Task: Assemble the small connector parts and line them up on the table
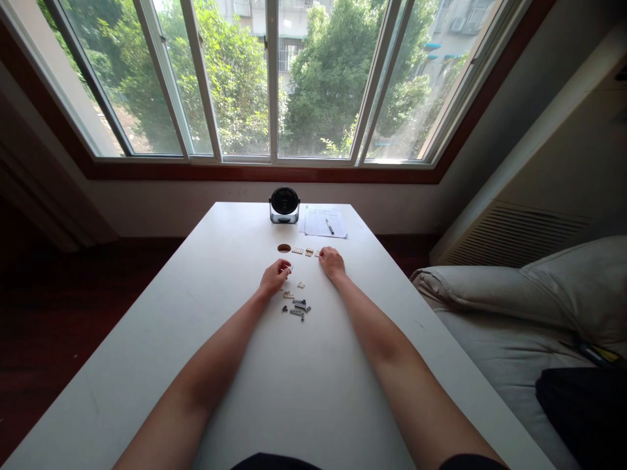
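My left hand point(275, 275) is closed, thumb and fingers curled round a small white curved piece point(290, 266). To the right, my right hand point(332, 262) rests on the table with its fingertips together at a small beige building piece point(317, 254), partly hidden by the fingers. That piece ends a row with a flat beige studded plate point(297, 250) and a beige brick piece point(309, 252). Nearer to me lie a loose beige piece point(300, 284), another beige piece point(289, 295) and several grey building pieces point(300, 305).
The white table point(274, 391) has a round hole point(284, 248) just left of the row. A small black fan point(285, 203) stands at the far edge. Beside it a pen point(330, 226) lies on paper sheets point(316, 222). A padded sofa point(490, 287) flanks the table's right side.
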Tool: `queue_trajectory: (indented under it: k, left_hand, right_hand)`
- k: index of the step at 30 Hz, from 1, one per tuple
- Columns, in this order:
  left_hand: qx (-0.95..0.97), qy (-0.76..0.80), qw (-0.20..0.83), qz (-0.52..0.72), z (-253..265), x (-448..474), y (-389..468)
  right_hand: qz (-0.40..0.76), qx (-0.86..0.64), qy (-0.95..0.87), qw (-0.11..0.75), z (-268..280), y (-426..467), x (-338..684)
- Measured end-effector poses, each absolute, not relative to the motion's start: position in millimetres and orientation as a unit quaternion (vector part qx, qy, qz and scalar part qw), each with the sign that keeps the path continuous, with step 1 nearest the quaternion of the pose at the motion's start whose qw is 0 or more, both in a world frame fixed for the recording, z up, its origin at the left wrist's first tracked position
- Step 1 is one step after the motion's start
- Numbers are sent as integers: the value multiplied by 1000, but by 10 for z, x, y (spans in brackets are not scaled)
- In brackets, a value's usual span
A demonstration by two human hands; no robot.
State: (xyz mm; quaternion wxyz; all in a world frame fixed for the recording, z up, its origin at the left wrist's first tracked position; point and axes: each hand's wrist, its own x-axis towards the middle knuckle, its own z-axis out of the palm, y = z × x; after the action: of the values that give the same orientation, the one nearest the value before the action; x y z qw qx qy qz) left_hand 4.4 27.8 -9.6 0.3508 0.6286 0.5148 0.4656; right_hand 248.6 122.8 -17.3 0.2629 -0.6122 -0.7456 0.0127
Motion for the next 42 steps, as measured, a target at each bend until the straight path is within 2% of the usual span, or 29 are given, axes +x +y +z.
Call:
queue_trajectory:
  k: [12, 42]
  left_hand:
    - [618, 513, 363, 473, -76, 62, 259]
    - [634, 514, 350, 461, -73, 43, 270]
  right_hand:
    - [9, -617, -734, 284, -133, 1195, 2475]
    - [2, -629, -731, 264, -139, 1206, 2473]
